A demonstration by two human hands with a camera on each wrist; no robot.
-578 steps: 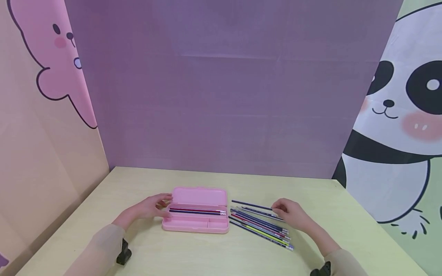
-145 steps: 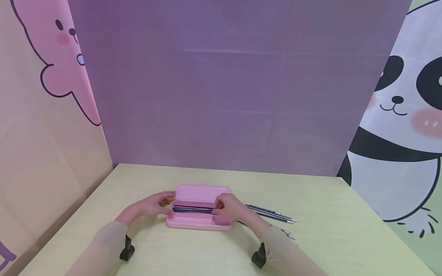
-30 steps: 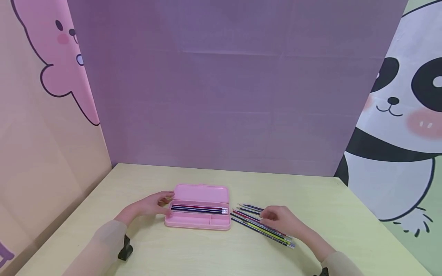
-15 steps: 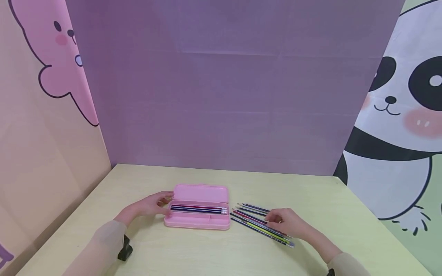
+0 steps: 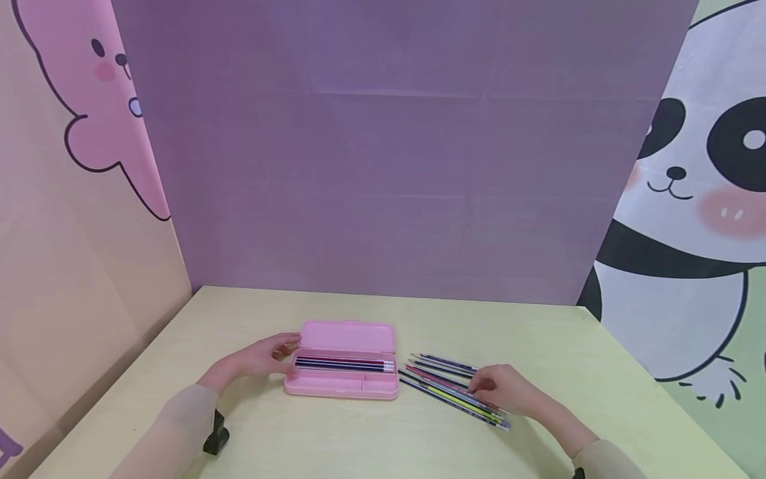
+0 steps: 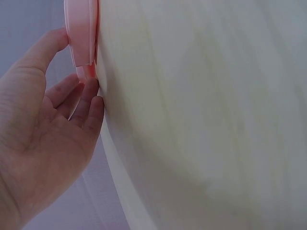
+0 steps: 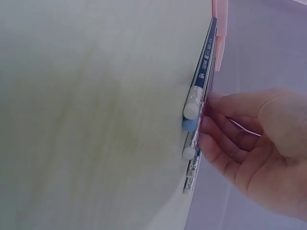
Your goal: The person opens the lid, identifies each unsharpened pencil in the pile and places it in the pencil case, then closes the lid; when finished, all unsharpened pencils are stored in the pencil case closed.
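Observation:
A pink pencil case [image 5: 341, 384] lies open on the table, its lid [image 5: 347, 336] folded back. Several dark and red pencils [image 5: 344, 364] fill its rear compartment, white-tipped ends to the right. My left hand [image 5: 263, 356] holds the case's left end, thumb at the front tray and fingers by the lid; the left wrist view shows the thumb against the pink end. To the right, loose pencils [image 5: 445, 398] lie fanned out, blue, yellow and red among them. My right hand [image 5: 505, 388] pinches a red pencil [image 5: 421, 371] in that pile, thumb and fingertips close together, partly covering it.
The pale wooden table [image 5: 335, 439] ends at a purple backdrop [image 5: 383, 166] behind. Cartoon-printed panels stand on both sides, a panda [image 5: 676, 319] on the right. The compartment at the case's front has a small divider near its right end.
Over the last second my right hand shifts right and slightly nearer along the pile and closes on a red pencil. Since the older frames, more pencils lie in the case. The left hand stays put.

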